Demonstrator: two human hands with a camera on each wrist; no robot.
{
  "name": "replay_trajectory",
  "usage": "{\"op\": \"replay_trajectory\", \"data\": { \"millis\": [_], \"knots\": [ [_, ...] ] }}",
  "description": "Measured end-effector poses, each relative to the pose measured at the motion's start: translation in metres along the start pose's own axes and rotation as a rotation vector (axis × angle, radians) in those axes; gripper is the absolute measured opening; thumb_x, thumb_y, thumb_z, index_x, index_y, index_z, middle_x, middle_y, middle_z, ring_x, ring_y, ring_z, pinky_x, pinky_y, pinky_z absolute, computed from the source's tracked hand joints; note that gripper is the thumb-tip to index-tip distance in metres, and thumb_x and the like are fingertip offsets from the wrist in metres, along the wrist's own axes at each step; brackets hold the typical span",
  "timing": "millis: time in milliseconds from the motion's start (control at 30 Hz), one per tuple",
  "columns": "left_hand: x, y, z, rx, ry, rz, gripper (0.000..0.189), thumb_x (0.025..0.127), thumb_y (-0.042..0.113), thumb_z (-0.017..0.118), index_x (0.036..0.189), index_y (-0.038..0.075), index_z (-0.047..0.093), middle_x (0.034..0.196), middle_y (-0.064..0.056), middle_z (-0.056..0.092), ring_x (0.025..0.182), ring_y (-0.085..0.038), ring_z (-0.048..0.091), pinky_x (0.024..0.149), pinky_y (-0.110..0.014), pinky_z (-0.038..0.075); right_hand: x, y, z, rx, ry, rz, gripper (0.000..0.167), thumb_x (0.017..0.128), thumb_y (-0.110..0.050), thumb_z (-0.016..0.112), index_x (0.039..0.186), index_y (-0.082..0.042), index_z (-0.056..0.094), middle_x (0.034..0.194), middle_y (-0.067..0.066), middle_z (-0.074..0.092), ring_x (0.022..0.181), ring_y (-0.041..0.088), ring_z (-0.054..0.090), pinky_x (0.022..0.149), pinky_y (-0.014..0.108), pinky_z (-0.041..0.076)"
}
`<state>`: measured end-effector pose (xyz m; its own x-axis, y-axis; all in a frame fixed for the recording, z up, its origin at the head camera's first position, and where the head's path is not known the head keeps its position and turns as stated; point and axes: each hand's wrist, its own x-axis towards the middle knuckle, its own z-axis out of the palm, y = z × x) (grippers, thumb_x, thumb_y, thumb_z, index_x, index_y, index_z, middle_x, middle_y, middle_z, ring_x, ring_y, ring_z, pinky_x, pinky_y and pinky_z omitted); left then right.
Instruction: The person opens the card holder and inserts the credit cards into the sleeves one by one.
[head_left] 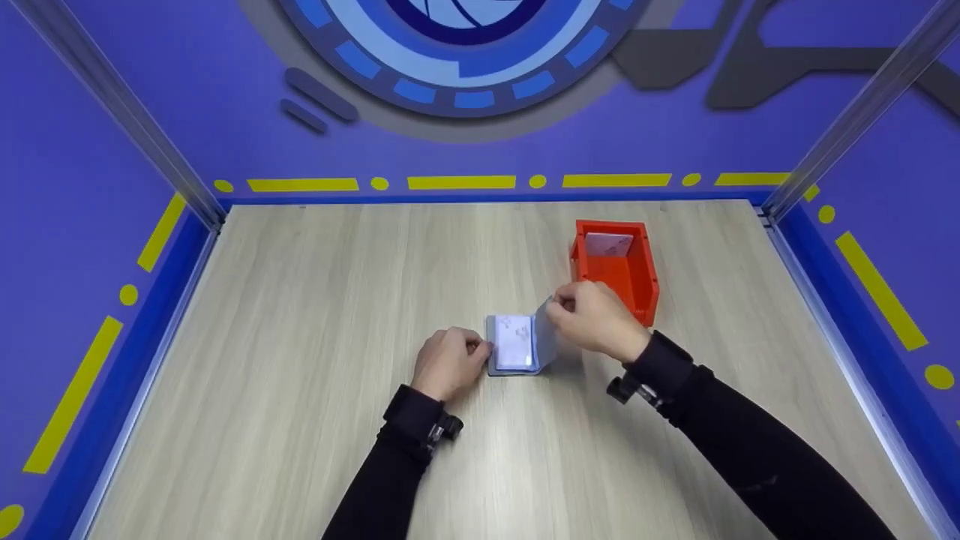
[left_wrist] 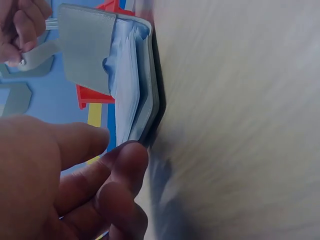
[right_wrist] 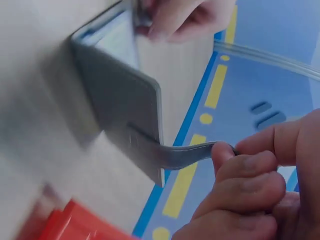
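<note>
A grey card holder (head_left: 514, 346) lies on the wooden table (head_left: 300, 337) with its cover flap (head_left: 546, 339) lifted up to the right. Pale plastic sleeves (left_wrist: 127, 85) show inside it. My left hand (head_left: 480, 347) pinches the holder's left edge; thumb and fingers (left_wrist: 120, 165) meet at that edge. My right hand (head_left: 559, 304) pinches the grey strap (right_wrist: 180, 152) on the cover (right_wrist: 125, 115) and holds it raised. Just behind my right hand stands an orange box (head_left: 651, 285), open at the top, with a white card (head_left: 607, 244) leaning against its far wall.
Blue walls with yellow markings enclose the table on three sides, and metal posts (head_left: 780, 202) stand at the back corners. Bare wood stretches to the left and toward the front edge.
</note>
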<state>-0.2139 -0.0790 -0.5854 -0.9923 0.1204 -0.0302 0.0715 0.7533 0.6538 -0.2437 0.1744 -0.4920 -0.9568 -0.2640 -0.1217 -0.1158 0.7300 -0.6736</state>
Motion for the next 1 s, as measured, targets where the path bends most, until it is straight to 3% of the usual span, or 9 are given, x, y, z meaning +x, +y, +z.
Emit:
{"op": "replay_trajectory", "data": {
  "millis": [167,300,433,600,867,1000],
  "knots": [
    [0.001,-0.002,-0.003,0.019,0.023,-0.013,0.027,0.103,0.032,0.074,0.082,0.019,0.084,0.067,0.008,0.061,0.058,-0.01,0.05,0.058,-0.03,0.035,0.007,-0.014,0.016,0.047,-0.011,-0.025,0.025,0.103,-0.024,0.06,0.083,-0.014,0.069,0.072,0.0,0.053,0.07,0.021,0.054,0.063,0.032,0.04],
    [0.002,-0.003,-0.005,0.026,0.005,-0.002,0.038,0.104,0.032,0.073,0.069,0.019,0.073,0.061,0.01,0.051,0.055,-0.01,0.046,0.055,-0.03,0.031,0.013,-0.021,0.033,0.092,-0.027,-0.042,0.025,0.104,-0.024,0.059,0.082,-0.016,0.067,0.073,-0.001,0.053,0.07,0.019,0.054,0.063,0.03,0.04],
    [0.003,-0.006,-0.01,0.027,-0.006,-0.005,0.036,0.105,0.032,0.073,0.072,0.017,0.075,0.062,0.009,0.052,0.055,-0.01,0.046,0.055,-0.03,0.032,0.02,-0.022,0.049,0.138,-0.033,-0.067,0.025,0.105,-0.023,0.06,0.082,-0.016,0.066,0.075,-0.004,0.054,0.071,0.016,0.053,0.064,0.029,0.04],
    [0.005,-0.012,-0.023,-0.005,0.056,-0.048,0.027,0.105,0.033,0.073,0.086,0.016,0.084,0.068,0.007,0.059,0.059,-0.012,0.051,0.059,-0.031,0.037,0.027,-0.022,0.066,0.194,-0.038,-0.102,0.024,0.104,-0.022,0.061,0.087,-0.009,0.07,0.075,-0.007,0.054,0.071,0.012,0.051,0.064,0.028,0.039],
    [0.006,-0.023,-0.04,-0.033,0.143,-0.088,0.033,0.105,0.033,0.072,0.077,0.017,0.077,0.063,0.009,0.055,0.057,-0.013,0.049,0.059,-0.032,0.035,0.037,-0.024,0.086,0.238,-0.04,-0.19,0.028,0.106,-0.022,0.061,0.092,0.0,0.072,0.072,-0.01,0.052,0.071,0.009,0.05,0.068,0.026,0.04],
    [0.006,-0.026,-0.044,-0.049,0.173,-0.101,0.035,0.106,0.032,0.072,0.074,0.017,0.075,0.063,0.008,0.054,0.057,-0.013,0.048,0.059,-0.033,0.035,0.039,-0.025,0.095,0.25,-0.056,-0.198,0.026,0.107,-0.023,0.062,0.092,-0.004,0.074,0.074,-0.01,0.054,0.072,0.008,0.051,0.07,0.027,0.04]
  ]
}}
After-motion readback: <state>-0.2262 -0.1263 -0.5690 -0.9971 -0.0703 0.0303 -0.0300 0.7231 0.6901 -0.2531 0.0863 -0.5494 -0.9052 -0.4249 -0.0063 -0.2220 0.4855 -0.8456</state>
